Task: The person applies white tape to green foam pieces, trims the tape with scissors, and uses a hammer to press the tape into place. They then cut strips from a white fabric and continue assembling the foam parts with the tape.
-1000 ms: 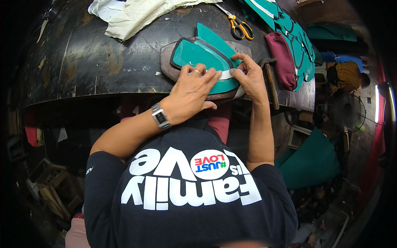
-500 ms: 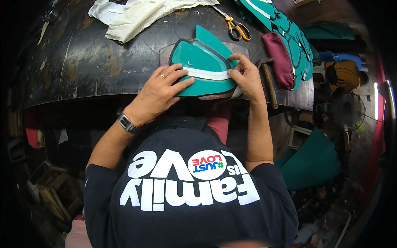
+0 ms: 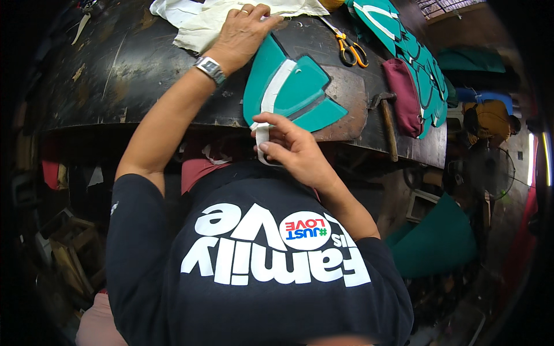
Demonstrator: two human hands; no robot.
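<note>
Two bare hands are working at opposite ends of one teal piece [image 3: 300, 86] in the head view, the only view showing. Teal piece is lying on the black table [image 3: 144, 86] by the near edge, its right part overlapping a brown board [image 3: 346, 98]. One white strip [image 3: 278, 85] is running across the teal face, long axis going near to far and leaning right at the far end; its loose near end is hanging past the table edge. Right hand [image 3: 294, 144] is sitting at that near end and is clearly the nearer hand to the loose part: fingers are curling, thumb and fingers closing on the strip, index fingertip reaching the near-left corner of the teal. From those fingers, the strip's laid part is extending straight away, far and slightly right. Left hand [image 3: 242, 36] is resting beyond the laid part, over the far-left tip of the teal and against the pale cloth [image 3: 199, 29]; its fingers are lying close together, palm facing down, so I'm not able to tell whether anything is being gripped. Strip's far end is lying near and right of the left hand, apart from it. Scissors [image 3: 349, 49] are lying farther right, a hammer [image 3: 385, 118] is resting right of the board, and a maroon piece [image 3: 402, 98] is sitting beside stacked teal pieces [image 3: 424, 81] at the far right.
</note>
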